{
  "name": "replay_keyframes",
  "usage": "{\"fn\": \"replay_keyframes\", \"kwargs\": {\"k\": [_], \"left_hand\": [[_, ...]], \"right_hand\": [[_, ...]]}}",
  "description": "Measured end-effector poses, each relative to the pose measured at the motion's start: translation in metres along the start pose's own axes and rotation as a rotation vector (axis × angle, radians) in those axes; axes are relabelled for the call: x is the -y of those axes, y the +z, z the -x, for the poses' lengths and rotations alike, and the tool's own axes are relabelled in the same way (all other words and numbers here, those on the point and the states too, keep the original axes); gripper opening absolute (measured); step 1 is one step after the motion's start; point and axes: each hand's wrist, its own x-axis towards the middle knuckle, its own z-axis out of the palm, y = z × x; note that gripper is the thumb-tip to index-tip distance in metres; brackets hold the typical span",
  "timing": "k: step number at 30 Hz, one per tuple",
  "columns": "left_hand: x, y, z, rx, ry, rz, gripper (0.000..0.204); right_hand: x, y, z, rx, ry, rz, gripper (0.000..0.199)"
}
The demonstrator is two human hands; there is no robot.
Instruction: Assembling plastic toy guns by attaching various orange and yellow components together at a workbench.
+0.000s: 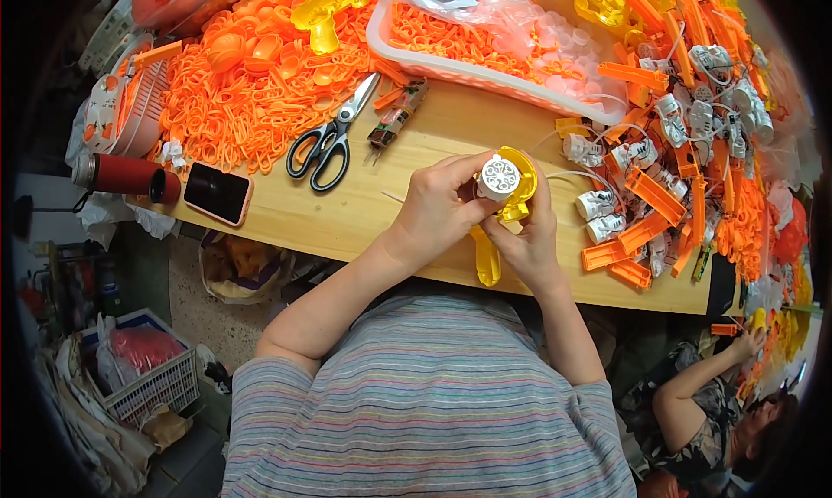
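Observation:
Over the front of the wooden table I hold a yellow plastic toy gun shell (488, 257) and a white round part (500, 176) with a pattern of holes on its face. My left hand (438, 201) is closed, its thumb and fingers gripping the white part from the left. Curled around the yellow shell's right side is my right hand (530, 234), its thumb near the lower edge. The shell's grip hangs down below my hands. The white part sits against the shell's curved edge; whether it is seated inside, I cannot tell.
Black-handled scissors (328, 143) and a small electric tool (399, 117) lie beyond my left hand. Orange parts (234, 91) are heaped far left, near a phone (218, 193) and red flask (130, 174). White wired motor units (637, 156) crowd the right. Another person (693, 403) works at lower right.

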Motion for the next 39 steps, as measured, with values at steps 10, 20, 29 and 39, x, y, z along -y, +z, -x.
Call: {"fn": "replay_keyframes", "kwargs": {"k": [10,20,29,39], "left_hand": [[0.004,-0.005,0.012,-0.107,0.256,-0.079,0.049],[0.003,-0.002,0.016,-0.131,0.356,-0.222,0.047],[-0.006,-0.012,-0.003,0.146,0.270,-0.245,0.049],[0.008,-0.002,-0.017,0.304,0.363,-0.730,0.059]], "right_hand": [[0.020,0.010,-0.001,0.003,-0.179,0.028,0.084],[0.015,0.042,0.000,-0.262,-0.047,-0.032,0.057],[-0.010,0.028,0.013,-0.321,0.169,-0.262,0.049],[-0.036,0.008,0.028,-0.167,-0.091,0.200,0.050]]}}
